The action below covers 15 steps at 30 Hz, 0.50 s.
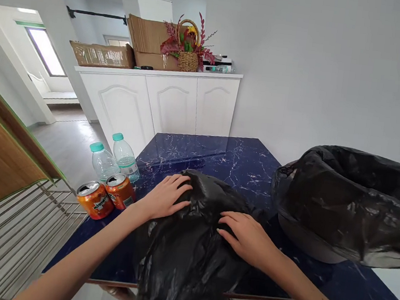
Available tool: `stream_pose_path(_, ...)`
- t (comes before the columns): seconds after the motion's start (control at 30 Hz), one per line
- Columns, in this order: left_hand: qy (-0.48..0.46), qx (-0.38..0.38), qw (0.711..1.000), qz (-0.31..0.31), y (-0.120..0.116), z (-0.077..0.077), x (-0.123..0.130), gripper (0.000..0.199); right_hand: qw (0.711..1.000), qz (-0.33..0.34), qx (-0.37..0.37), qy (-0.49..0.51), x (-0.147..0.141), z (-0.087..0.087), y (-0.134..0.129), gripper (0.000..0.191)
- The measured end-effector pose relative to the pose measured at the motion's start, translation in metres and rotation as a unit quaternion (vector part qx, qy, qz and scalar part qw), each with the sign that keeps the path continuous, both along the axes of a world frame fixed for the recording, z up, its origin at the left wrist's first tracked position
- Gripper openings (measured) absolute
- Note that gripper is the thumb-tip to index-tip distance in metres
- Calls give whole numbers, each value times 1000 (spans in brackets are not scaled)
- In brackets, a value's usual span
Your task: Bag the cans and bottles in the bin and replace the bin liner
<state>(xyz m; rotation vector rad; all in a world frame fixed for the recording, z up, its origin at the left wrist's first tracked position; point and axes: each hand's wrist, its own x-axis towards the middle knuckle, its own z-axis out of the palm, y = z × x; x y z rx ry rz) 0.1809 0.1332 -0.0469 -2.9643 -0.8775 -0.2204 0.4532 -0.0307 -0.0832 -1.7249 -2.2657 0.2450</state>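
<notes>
A black plastic garbage bag (187, 255) lies crumpled over the table's front edge, its lower part hanging down towards me. My left hand (169, 197) is open, fingers spread flat on the bag's upper left side. On the bag's right side rests my right hand (244, 234), also open, fingers stretched out and thumb apart. Neither hand visibly grips the plastic. Just left of my left hand are two orange drink cans, a nearer can (95, 200) and a farther can (121, 191). To the right, a bin (311, 239) has a black liner bag (339, 201) folded over its rim.
The blue marble-patterned table (217, 157) also bears two clear bottles with teal caps, one bottle (103, 161) left of the other bottle (125, 157). A metal rack (24, 240) stands at left. Behind, a white cabinet (176, 103) holds cardboard boxes (104, 55) and a flower basket (188, 62).
</notes>
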Motion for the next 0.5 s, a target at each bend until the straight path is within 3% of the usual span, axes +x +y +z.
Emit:
stream_pose_path(0.1, 17, -11, 999, 29, 18, -32, -13, 73, 999, -26, 14, -18, 6, -4, 15, 27)
stream_pose_path(0.2, 16, -2, 995, 100, 19, -55, -27, 80, 998, -40, 48, -7, -6, 0, 10, 33)
stream_pose_path(0.27, 2, 19, 991, 131, 10, -54, -29, 75, 997, 9, 68, 40, -25, 6, -5, 41)
stream_pose_path(0.33, -27, 49, 988, 143, -1, -45, -26, 61, 989, 109, 43, 92, -46, 9, -23, 55)
stream_pose_path(0.43, -75, 66, 991, 88, -6, -31, -18, 44, 970, 211, -15, 122, -69, 3, -40, 82)
stream_pose_path(0.5, -70, 37, 996, 40, 0, -34, -19, 48, 966, 228, -44, 117, -72, -3, -42, 84)
